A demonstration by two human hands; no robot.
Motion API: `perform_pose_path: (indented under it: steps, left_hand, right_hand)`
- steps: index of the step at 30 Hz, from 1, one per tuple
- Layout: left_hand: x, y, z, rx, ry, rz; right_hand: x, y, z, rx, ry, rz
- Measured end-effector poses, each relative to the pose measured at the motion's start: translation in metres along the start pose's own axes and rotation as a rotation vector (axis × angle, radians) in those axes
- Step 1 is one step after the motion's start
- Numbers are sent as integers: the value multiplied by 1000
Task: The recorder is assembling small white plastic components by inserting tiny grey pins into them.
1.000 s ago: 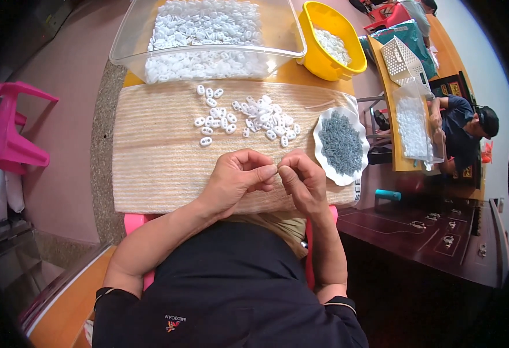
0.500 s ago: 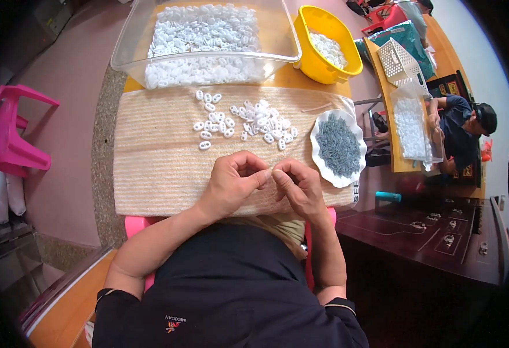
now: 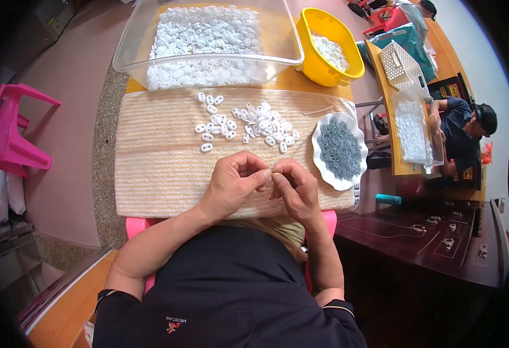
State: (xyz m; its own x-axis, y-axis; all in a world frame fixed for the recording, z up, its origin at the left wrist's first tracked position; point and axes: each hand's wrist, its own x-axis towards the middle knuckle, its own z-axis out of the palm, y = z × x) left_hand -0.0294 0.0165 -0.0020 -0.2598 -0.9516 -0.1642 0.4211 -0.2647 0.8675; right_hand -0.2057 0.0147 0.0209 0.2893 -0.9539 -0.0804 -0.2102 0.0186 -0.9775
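My left hand (image 3: 234, 182) and my right hand (image 3: 296, 188) meet above the towel (image 3: 156, 180), thumbs and forefingers pinched together at the tips. Whatever lies between the fingertips is too small or hidden to make out. Beyond them is a heap of small white oval plastic pieces with two holes (image 3: 268, 123). To its left, more of these white pieces (image 3: 215, 124) lie loosely scattered. A scalloped white dish (image 3: 318, 159) stands to the right of my right hand, filled with small grey-blue pieces (image 3: 340, 148).
Behind the towel stand a clear plastic bin (image 3: 208, 60) of white pieces and a yellow tub (image 3: 317, 66). A thin pale stick (image 3: 319, 110) lies near the dish. A pink stool (image 3: 20, 133) is at left. Another person (image 3: 460, 119) works at a table on the right.
The view has shifted very slightly. My right hand's lower fingers have moved a little; both pinches stay together.
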Motion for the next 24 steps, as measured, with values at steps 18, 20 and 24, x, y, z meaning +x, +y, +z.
perform_pose_path:
  steps: [18,20,24]
  left_hand:
    - [-5,6,4,189,55,123]
    - [-7,12,5,342,40,118]
    - [-7,7,3,472,43,250]
  right_hand:
    - [1,6,6,173,-39,131]
    - [0,6,5,201,-42,149]
    - [2,3,4,341,-82,201]
